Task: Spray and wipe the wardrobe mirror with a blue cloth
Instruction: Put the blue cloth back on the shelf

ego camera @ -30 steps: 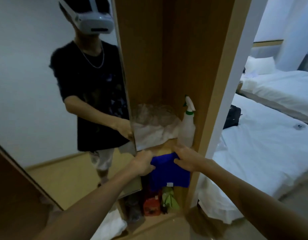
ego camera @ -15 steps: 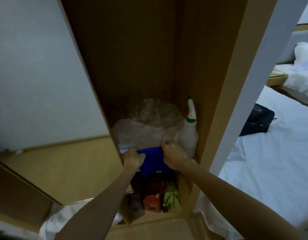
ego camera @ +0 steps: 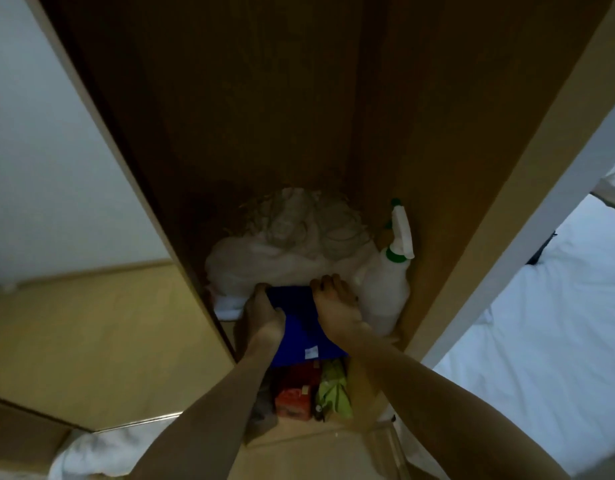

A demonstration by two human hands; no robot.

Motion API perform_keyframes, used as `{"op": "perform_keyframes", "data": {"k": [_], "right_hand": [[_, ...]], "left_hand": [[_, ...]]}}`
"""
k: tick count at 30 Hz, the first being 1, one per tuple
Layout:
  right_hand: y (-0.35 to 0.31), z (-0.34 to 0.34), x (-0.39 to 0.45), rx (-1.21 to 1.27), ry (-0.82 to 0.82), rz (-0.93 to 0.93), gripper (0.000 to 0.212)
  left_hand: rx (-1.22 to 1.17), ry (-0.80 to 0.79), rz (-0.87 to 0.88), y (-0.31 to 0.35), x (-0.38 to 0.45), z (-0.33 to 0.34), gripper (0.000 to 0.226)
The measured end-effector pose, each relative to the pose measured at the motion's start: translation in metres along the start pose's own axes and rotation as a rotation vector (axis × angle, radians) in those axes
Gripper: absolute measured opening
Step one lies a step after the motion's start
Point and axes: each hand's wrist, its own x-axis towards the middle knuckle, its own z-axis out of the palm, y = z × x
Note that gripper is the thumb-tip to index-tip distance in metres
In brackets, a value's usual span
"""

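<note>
- My left hand (ego camera: 264, 313) and right hand (ego camera: 335, 306), arms stretched forward, both grip the blue cloth (ego camera: 300, 336) on the wardrobe shelf.
- Spray bottle (ego camera: 385, 289) stands just right of my right hand.
- Mirror (ego camera: 74, 237) to the left.

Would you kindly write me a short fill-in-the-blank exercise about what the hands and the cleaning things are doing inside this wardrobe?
1. Both hands, left hand and right hand, grip a cloth whose colour is ____.
2. The white spray bottle stands to the ____ of the right hand, upright on the shelf.
3. The collar under the bottle's trigger head is ____.
4. Behind the cloth sits a crumpled, translucent plastic ____.

Missing words: blue; right; green; bag
</note>
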Motion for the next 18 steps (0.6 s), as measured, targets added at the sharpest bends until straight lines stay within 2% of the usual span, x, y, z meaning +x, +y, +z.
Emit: {"op": "perform_keyframes", "data": {"k": [3, 6, 8, 12, 15, 18], "right_hand": [[0.005, 0.005, -0.003, 0.009, -0.001, -0.025, 0.046], [0.010, 0.003, -0.002, 0.037, -0.038, -0.087, 0.065], [0.014, 0.001, -0.002, 0.070, -0.065, -0.126, 0.067], [0.021, -0.004, -0.003, 0.190, -0.034, -0.181, 0.062], [0.023, -0.018, -0.005, 0.238, 0.005, -0.214, 0.063], [0.020, -0.035, -0.012, 0.333, 0.028, -0.209, 0.064]], "left_hand": [[0.159, 0.047, 0.085, -0.011, -0.002, 0.007, 0.050], [0.299, 0.120, 0.172, -0.012, -0.006, 0.005, 0.057], [0.324, 0.142, 0.247, -0.008, -0.008, 0.002, 0.057], [0.497, 0.047, 0.539, -0.003, -0.007, -0.004, 0.065], [0.545, -0.052, 0.561, 0.005, -0.007, -0.008, 0.072], [0.550, -0.038, 0.561, 0.010, -0.012, -0.014, 0.073]]}}
